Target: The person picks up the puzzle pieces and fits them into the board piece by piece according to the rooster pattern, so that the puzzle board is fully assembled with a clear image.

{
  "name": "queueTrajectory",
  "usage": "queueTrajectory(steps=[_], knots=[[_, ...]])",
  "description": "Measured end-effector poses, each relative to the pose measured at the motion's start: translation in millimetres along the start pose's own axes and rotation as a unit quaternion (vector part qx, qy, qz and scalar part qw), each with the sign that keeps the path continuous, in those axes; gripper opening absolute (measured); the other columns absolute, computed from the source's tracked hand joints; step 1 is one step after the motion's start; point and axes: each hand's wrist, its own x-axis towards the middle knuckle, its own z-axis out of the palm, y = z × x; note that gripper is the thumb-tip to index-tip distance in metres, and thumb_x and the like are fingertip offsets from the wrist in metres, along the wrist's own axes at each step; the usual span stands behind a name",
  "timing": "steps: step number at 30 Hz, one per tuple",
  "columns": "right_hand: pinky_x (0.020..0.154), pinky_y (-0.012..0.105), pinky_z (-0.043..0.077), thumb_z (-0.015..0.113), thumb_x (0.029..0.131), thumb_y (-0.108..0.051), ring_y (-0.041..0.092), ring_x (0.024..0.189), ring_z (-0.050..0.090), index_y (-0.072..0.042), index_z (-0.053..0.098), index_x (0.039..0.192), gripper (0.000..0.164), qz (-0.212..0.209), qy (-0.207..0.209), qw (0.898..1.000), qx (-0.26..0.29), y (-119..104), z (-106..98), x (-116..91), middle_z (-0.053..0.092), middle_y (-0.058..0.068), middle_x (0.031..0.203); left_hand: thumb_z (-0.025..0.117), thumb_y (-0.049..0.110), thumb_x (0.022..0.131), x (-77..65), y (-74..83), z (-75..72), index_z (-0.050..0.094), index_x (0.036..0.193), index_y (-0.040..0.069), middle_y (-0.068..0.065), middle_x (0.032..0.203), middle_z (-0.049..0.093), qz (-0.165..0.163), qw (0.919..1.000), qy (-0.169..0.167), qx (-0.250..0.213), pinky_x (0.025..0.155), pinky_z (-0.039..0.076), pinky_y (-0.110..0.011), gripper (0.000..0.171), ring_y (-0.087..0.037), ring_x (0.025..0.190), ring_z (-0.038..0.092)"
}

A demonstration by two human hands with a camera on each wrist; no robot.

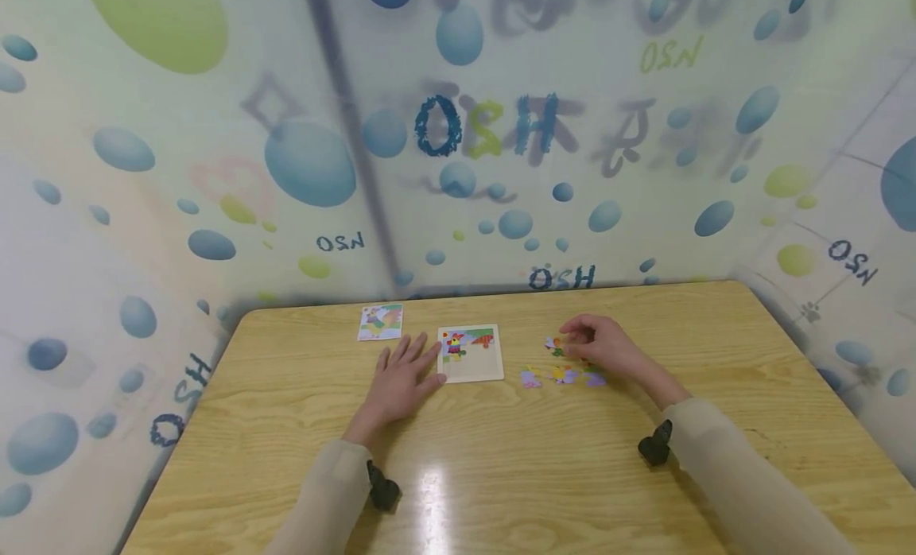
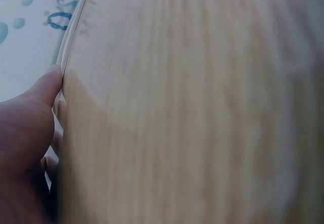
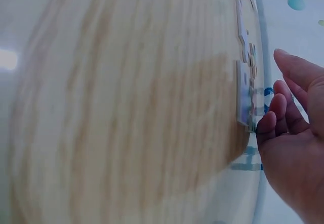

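Observation:
A square jigsaw puzzle board (image 1: 474, 370) with a pale frame lies on the table, with several colourful pieces fitted along its upper part. Flat beside its left edge, my left hand (image 1: 399, 386) rests with spread fingers, the thumb and a fingertip touching the frame. Over the loose jigsaw pieces (image 1: 563, 374) to the right hovers my right hand (image 1: 607, 350), its fingers loosely bent. The right wrist view shows thumb and fingers apart, with nothing seen between them. Part of the pieces' upper row (image 1: 553, 345) is hidden behind this hand.
A square picture card (image 1: 381, 322) lies beyond the left hand, near the back edge of the wooden table (image 1: 501, 467). Behind the table stands a pale backdrop (image 1: 630, 245) with blue and green spots and lettering.

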Motion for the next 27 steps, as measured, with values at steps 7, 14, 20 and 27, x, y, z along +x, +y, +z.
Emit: queueTrajectory(steps=[7,14,20,27], knots=[[0.067,0.035,0.050,0.073,0.096,-0.014,0.023,0.081,0.056,0.001,0.066,0.125,0.033,0.014,-0.004,1.000,-0.015,1.5,2.7,3.5,0.065,0.010,0.102,0.054,0.043,0.106,-1.0,5.7,-5.4,0.040,0.159,0.015,-0.015,0.168,0.022,-0.007,0.9999,-0.012,-0.003,0.119,0.001,-0.066,0.062,-0.042,0.155,0.009],[0.069,0.037,0.051,0.071,0.098,-0.016,0.023,0.082,0.057,0.002,0.065,0.129,0.036,0.011,-0.012,1.000,-0.014,1.6,5.4,4.8,0.065,0.012,0.108,0.053,0.043,0.106,-0.8,5.2,-3.7,0.042,0.158,0.013,-0.017,0.167,0.025,0.001,1.0000,-0.002,-0.001,0.118,0.004,-0.068,0.061,-0.044,0.154,0.011],[0.070,0.037,0.049,0.070,0.099,-0.016,0.023,0.083,0.055,0.002,0.065,0.131,0.037,0.005,-0.023,0.999,-0.026,-0.1,8.2,6.5,0.064,0.011,0.108,0.055,0.042,0.105,-2.3,4.7,-3.8,0.042,0.158,0.013,-0.016,0.167,0.025,-0.002,1.0000,-0.001,-0.005,0.118,0.003,-0.068,0.061,-0.044,0.154,0.012],[0.076,0.038,0.046,0.071,0.098,-0.017,0.023,0.086,0.052,-0.001,0.066,0.132,0.038,-0.001,-0.034,0.999,-0.036,-1.2,9.0,7.2,0.062,0.009,0.107,0.053,0.045,0.105,-0.7,-1.1,1.5,0.042,0.158,0.015,-0.016,0.167,0.025,0.007,0.9999,0.009,-0.002,0.118,0.004,-0.068,0.062,-0.044,0.154,0.012]])
